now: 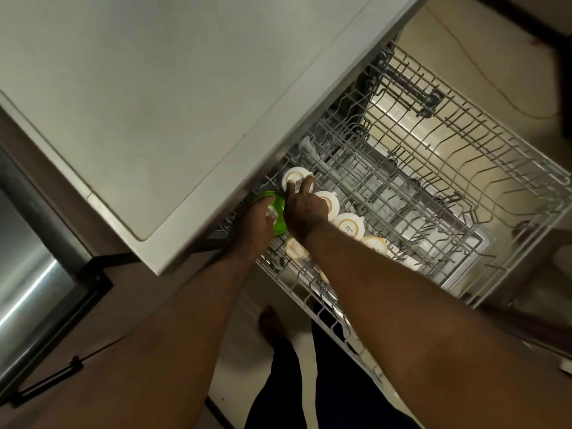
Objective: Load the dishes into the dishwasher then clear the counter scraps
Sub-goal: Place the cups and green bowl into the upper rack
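Observation:
The dishwasher's upper wire rack (pixel 464 168) is pulled out below the counter edge. A row of white round containers lies upside down along its near side; the farthest white container (pixel 294 178) sits under the fingertips of my right hand (pixel 305 209), which rests on it with fingers spread. My left hand (pixel 257 224) grips a green round dish (pixel 277 212) at the rack's near-left corner, partly under the counter. More white containers (pixel 349 226) follow toward me; one is partly hidden by my right forearm.
A pale grey countertop (pixel 154 103) overhangs the rack's left side. A steel sink edge (pixel 37 274) lies at the far left. Most of the rack's right half holds only tines. My bare foot (pixel 272 326) stands on the floor below.

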